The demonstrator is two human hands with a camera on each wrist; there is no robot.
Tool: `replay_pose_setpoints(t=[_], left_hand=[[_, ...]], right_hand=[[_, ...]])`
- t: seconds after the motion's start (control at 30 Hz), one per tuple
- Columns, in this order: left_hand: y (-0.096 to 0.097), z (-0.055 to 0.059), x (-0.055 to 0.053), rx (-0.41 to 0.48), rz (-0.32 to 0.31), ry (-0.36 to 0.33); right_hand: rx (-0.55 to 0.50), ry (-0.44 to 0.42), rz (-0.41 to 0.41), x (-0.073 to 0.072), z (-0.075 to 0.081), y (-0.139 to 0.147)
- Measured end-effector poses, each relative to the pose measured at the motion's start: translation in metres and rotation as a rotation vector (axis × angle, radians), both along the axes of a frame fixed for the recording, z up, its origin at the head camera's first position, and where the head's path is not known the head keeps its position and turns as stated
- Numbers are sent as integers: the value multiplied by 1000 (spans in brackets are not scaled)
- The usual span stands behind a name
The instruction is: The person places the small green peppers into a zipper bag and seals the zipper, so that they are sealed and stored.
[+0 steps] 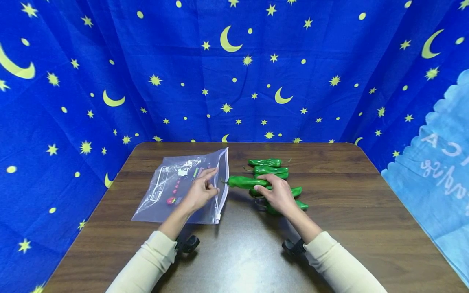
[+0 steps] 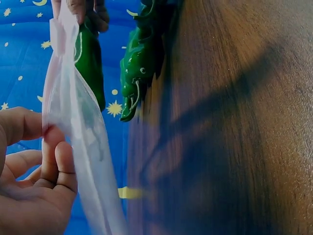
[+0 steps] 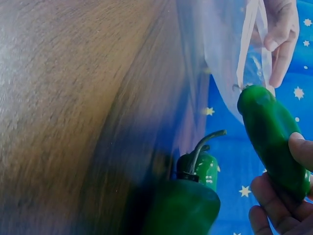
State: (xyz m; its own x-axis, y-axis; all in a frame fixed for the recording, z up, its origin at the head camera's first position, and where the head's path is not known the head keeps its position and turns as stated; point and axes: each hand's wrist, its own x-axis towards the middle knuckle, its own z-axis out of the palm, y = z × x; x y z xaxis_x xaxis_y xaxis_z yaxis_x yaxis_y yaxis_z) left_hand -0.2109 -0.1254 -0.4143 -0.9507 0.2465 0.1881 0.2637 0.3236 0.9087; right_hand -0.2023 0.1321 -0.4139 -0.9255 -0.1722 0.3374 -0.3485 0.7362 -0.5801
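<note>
A clear zip bag [image 1: 190,203] with printed pictures lies on the table, its mouth facing right and parted. At the upper edge of that mouth, my left hand [image 1: 199,191] holds the plastic with its fingers, lifting it. My right hand [image 1: 280,193] grips a green pepper [image 1: 243,182] between thumb and fingers, above the table. The pepper's stem end points left and is right at the bag's mouth, as the right wrist view also shows. Under and beyond the right hand lie several more green peppers [image 1: 271,171], partly hidden by the hand.
The wooden table [image 1: 340,244] has a blue star-and-moon cloth [image 1: 256,73] hanging behind it and at the sides. A light blue cloth [image 1: 439,175] with white lettering hangs at the right. A slider [image 1: 218,217] sits at the bag mouth's near end.
</note>
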Motion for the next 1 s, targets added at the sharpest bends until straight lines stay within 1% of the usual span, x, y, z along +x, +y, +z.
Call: replay_pose_setpoints(t=[0.2, 0.37, 0.53, 0.63, 0.77, 1.0], left_hand=[[1, -1, 1, 1, -4, -13], [1, -2, 0, 20, -1, -16], [2, -3, 0, 28, -15, -12], [2, -1, 0, 21, -15, -11], [2, 1, 0, 19, -14, -6], [0, 4, 0, 35, 1, -19]], right_hand=[[2, 25, 10, -3, -1, -6], [-2, 12, 11, -4, -2, -10], [-16, 33, 26, -4, 0, -14], [-17, 62, 47, -4, 0, -19], [6, 76, 56, -4, -2, -23], [12, 70, 61, -5, -4, -27]])
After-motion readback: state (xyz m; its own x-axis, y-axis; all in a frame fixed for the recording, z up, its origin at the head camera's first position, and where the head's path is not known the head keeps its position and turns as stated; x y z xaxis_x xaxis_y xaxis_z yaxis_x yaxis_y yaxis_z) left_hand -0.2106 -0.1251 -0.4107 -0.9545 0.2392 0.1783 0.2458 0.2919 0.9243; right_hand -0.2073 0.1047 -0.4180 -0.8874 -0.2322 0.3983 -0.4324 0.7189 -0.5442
